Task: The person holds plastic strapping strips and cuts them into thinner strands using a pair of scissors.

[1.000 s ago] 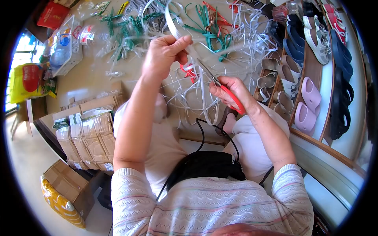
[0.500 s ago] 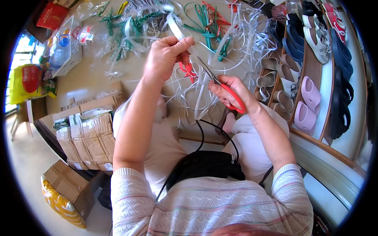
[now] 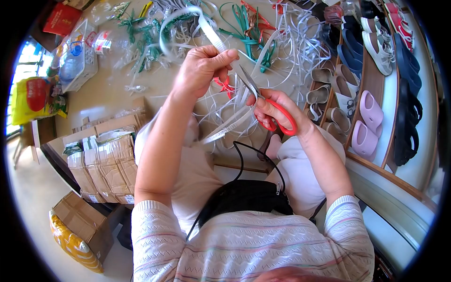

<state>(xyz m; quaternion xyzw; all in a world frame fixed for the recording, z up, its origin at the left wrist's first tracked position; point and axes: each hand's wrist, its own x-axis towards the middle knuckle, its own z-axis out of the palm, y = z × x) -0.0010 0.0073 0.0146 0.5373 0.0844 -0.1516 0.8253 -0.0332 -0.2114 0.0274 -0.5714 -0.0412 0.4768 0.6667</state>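
My left hand [image 3: 204, 70] is closed, pinching a white plastic strap [image 3: 211, 34] between thumb and fingers; the strap loops up and away to the left. In my right hand [image 3: 272, 105] are red-handled scissors [image 3: 287, 123], their metal blades pointing up toward the left fingertips. A second pale strap [image 3: 228, 129] hangs from near the right hand down to the left, over the lap. Whether the right fingers hold that strap as well, I cannot make out. Beyond both hands, a tangle of white straps [image 3: 300, 51] and a bundle of green straps [image 3: 244, 33] lie on the floor.
A shoe rack [image 3: 371, 89] with several pairs stands on the right. Taped cardboard [image 3: 105, 164] and a cardboard box [image 3: 82, 216] are on the left. A white basket [image 3: 87, 58] with plastic bottles sits at the far left. A black bag [image 3: 249, 199] rests on the lap.
The left hand has shifted slightly right and down with its strap. The scissors have moved slightly right. The strap hanging near the right hand has swung left over the lap.
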